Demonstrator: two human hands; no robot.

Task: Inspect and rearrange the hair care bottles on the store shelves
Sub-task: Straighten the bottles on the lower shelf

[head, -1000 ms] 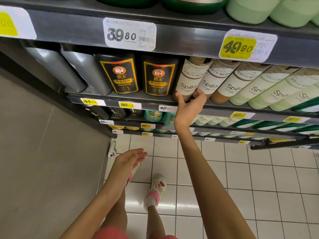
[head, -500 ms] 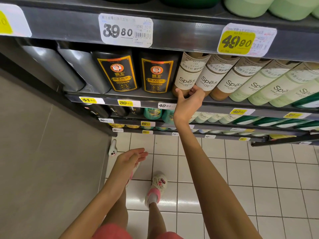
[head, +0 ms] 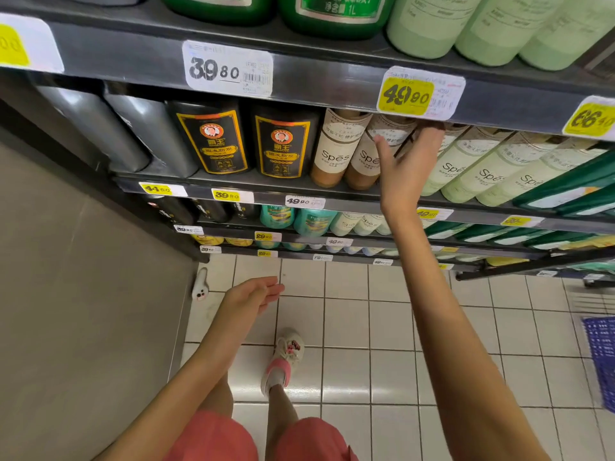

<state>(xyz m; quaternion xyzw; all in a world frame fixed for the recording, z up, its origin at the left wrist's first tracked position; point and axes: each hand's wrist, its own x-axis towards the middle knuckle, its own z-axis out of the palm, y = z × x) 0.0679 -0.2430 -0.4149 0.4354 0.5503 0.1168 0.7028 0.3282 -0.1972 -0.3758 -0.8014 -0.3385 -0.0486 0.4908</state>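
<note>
Your right hand (head: 404, 168) covers most of the third brown bottle (head: 403, 141), so its label is unreadable (whether you grip it is unclear too). The top edge cuts off the green bottles (head: 332, 15) above; the right edge, the blue basket (head: 600, 357).

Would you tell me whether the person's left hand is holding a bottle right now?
No, the left hand hangs open over the floor tiles, holding nothing.

Tiers of dark grey metal shelving (head: 316, 81) across the far side, edged with white and yellow paper price labels (head: 228, 68). Flat grey-beige wall panel (head: 66, 294) at left. Near, glossy white square floor tiles (head: 346, 324), dark-grouted; blue perforated plastic crate (head: 599, 357) at right edge.
</note>
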